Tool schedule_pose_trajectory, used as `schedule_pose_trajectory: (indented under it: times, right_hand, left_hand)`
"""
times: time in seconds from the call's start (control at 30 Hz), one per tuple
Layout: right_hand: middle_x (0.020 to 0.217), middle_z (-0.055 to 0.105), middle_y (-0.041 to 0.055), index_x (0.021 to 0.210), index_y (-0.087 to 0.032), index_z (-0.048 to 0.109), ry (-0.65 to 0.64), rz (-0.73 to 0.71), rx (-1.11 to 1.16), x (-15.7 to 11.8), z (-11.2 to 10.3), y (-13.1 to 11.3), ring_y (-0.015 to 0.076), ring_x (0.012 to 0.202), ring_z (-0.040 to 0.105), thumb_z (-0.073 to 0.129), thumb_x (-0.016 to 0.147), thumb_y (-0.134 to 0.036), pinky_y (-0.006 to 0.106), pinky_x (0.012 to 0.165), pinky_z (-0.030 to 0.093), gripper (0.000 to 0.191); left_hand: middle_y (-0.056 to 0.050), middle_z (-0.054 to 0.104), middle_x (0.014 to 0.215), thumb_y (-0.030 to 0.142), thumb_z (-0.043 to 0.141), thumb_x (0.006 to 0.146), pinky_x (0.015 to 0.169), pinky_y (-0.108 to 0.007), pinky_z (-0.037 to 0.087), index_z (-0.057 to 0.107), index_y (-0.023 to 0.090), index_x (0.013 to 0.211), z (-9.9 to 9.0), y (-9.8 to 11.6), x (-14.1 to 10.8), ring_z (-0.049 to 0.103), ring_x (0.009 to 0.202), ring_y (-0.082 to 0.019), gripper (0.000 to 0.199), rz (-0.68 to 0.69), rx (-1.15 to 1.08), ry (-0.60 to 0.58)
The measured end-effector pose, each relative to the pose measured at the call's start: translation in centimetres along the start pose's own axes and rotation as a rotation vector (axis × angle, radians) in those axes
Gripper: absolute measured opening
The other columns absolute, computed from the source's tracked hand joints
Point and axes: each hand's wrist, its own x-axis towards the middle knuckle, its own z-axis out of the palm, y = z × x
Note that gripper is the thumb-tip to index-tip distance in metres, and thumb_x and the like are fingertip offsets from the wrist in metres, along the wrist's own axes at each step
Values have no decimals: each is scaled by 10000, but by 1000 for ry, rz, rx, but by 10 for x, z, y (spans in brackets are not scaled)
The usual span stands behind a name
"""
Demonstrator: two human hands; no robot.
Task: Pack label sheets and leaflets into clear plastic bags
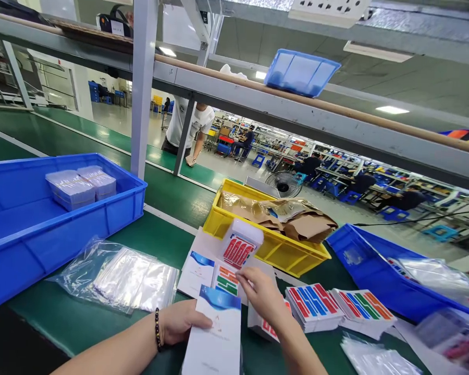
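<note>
My left hand (pixel 182 321), with a beaded bracelet at the wrist, is closed on a white leaflet (pixel 216 341) with a blue wavy top, thumb across its face. My right hand (pixel 262 292) pinches at the upper right edge of a card printed in orange and green (pixel 225 281), just behind the leaflet. Another leaflet (pixel 196 271) lies to the left of that card. Behind it stands a stack of cards with red print (pixel 239 251). Beside my right forearm are stacks of red-and-blue cards (pixel 313 306) and multicoloured cards (pixel 361 312).
Clear plastic sleeves (pixel 136 278) lie on the green bench at left, near a blue bin (pixel 113 221) holding wrapped stacks. A yellow bin (pixel 293 259) with brown paper stands ahead. Another blue bin (pixel 369 271) is at right. A person (pixel 175 125) stands across the line.
</note>
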Motion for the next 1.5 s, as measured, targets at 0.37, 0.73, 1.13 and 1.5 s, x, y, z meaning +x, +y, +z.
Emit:
schedule_pose_trajectory:
  times: [0.37, 0.73, 1.13, 1.5]
  right_hand:
    - [950, 593, 158, 957, -46, 629, -392, 241, -430, 55, 36, 25, 293, 864, 566, 625, 664, -164, 368, 729, 439, 316]
    - [956, 586, 103, 938, -106, 585, -299, 316, -323, 55, 39, 45, 227, 873, 549, 479, 762, -155, 303, 712, 393, 211]
    - [804, 598, 25, 749, -147, 619, -173, 365, -200, 55, 16, 53, 130, 755, 522, 469, 774, -265, 227, 610, 321, 191]
    - [1012, 578, 117, 1014, -90, 603, -330, 238, -408, 62, 53, 28, 249, 940, 544, 454, 715, -72, 328, 802, 412, 335]
  left_hand:
    - [-160, 576, 946, 381, 786, 473, 889, -350, 379, 666, 86, 907, -8, -8, 0, 568, 798, -140, 538, -119, 118, -31]
    - [-155, 579, 965, 389, 797, 432, 882, -358, 400, 666, 80, 906, -6, -8, -2, 570, 775, -152, 581, -171, 113, 0]
    - [-151, 583, 969, 414, 799, 406, 866, -340, 414, 659, 86, 948, -2, -7, -1, 576, 788, -157, 648, -174, 153, 16]
    - [-96, 586, 972, 500, 762, 439, 918, -303, 363, 667, 121, 974, -4, -9, 0, 526, 881, -166, 662, -99, 363, 74]
